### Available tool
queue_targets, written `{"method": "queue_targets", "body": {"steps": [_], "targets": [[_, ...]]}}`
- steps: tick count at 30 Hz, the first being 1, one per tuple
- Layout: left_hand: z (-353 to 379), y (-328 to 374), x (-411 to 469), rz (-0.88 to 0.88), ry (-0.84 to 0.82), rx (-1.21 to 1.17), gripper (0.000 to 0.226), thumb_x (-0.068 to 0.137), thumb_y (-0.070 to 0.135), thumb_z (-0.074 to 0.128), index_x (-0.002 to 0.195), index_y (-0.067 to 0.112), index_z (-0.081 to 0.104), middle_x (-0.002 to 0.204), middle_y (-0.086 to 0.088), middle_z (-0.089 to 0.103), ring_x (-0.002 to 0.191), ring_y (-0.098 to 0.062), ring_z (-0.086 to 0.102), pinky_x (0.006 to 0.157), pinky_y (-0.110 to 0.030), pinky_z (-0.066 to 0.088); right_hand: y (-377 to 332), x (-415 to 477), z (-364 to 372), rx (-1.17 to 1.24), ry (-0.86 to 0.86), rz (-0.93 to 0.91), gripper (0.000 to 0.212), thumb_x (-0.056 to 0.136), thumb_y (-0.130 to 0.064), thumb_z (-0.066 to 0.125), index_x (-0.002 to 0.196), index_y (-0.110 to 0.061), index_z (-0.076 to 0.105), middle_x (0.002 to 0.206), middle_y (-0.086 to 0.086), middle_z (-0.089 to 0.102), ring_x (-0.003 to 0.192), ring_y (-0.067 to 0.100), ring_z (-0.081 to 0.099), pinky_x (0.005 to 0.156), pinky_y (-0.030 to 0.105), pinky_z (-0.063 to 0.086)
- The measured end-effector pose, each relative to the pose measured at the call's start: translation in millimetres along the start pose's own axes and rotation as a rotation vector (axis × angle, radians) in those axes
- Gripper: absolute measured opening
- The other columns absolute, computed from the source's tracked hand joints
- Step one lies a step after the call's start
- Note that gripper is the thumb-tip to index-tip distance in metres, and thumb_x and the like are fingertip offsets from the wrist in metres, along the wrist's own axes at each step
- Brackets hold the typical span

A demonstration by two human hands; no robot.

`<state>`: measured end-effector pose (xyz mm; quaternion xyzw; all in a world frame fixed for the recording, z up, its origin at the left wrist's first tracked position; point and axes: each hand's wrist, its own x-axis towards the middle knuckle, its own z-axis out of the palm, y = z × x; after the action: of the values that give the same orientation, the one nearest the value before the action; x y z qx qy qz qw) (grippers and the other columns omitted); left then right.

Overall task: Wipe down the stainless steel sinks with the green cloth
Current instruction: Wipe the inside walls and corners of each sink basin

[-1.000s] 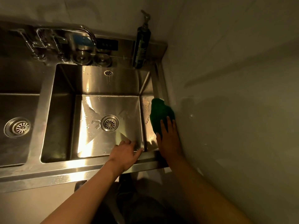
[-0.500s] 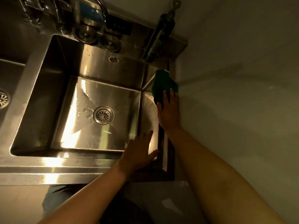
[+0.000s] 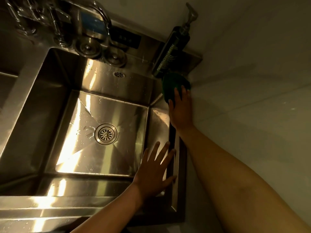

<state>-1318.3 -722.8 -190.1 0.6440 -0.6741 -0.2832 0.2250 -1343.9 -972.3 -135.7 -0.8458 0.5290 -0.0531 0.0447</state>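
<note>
Green cloth [image 3: 171,84] under right hand [image 3: 180,110] fingertips, sink's [image 3: 175,148] far right corner

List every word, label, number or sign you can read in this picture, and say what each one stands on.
No text here can be quoted with confidence.
On the tall dark pump bottle: pale lettering runs along its side, too blurred to read.
On the dark rectangular panel: a few small pale marks, too small to read.
On the blue label fixed to the chrome tap: no lettering can be made out.
</note>
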Motion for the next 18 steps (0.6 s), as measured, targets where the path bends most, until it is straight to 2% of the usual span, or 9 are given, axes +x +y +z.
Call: {"method": "queue_targets", "body": {"steps": [4, 10, 13, 16, 18], "targets": [[-3, 1, -1, -0.003, -0.019, 0.026, 0.085, 0.099, 0.077, 0.03, 0.165, 0.038, -0.008, 0.173, 0.006, -0.022, 0.16, -0.029, -0.013, 0.124, -0.067, 0.014, -1, 1, -2, 0.031, -0.019, 0.007, 0.055, 0.107, -0.033, 0.043, 0.157, -0.012, 0.032, 0.167, 0.014, 0.017, 0.155, 0.035, 0.009, 0.125, 0.041, 0.016], [-11, -3, -5, 0.011, -0.063, 0.024, 0.082, 0.1, 0.077, 0.027, 0.163, 0.042, -0.011, 0.171, 0.011, -0.024, 0.159, -0.026, -0.021, 0.126, -0.064, 0.003, -9, -14, -10, 0.054, -0.028, 0.035, 0.055, 0.106, -0.031, 0.045, 0.157, -0.012, 0.033, 0.167, 0.014, 0.017, 0.155, 0.035, 0.011, 0.125, 0.042, 0.023], [-20, -7, -16, 0.005, -0.161, 0.076, 0.082, 0.099, 0.075, 0.023, 0.162, 0.041, -0.017, 0.169, 0.013, -0.031, 0.157, -0.026, -0.024, 0.127, -0.06, -0.001, -12, -48, -11, 0.079, -0.03, 0.07, 0.057, 0.107, -0.032, 0.045, 0.158, -0.014, 0.03, 0.169, 0.01, 0.014, 0.156, 0.032, 0.005, 0.126, 0.042, 0.018], [-32, -10, -29, -0.036, -0.218, 0.187, 0.083, 0.098, 0.07, 0.021, 0.164, 0.034, -0.013, 0.172, 0.006, -0.023, 0.16, -0.029, -0.01, 0.127, -0.059, 0.012, -13, -89, -9, 0.05, -0.041, 0.077, 0.058, 0.106, -0.034, 0.045, 0.159, -0.017, 0.029, 0.169, 0.009, 0.015, 0.156, 0.031, 0.004, 0.125, 0.039, 0.012], [-47, -9, -38, -0.05, -0.219, 0.205, 0.082, 0.097, 0.066, 0.026, 0.167, 0.028, 0.006, 0.175, 0.0, 0.002, 0.16, -0.031, 0.012, 0.122, -0.06, 0.029, -15, -115, -9, 0.037, -0.034, 0.078, 0.057, 0.106, -0.033, 0.047, 0.158, -0.015, 0.031, 0.167, 0.011, 0.019, 0.156, 0.033, 0.009, 0.125, 0.041, 0.016]]}}
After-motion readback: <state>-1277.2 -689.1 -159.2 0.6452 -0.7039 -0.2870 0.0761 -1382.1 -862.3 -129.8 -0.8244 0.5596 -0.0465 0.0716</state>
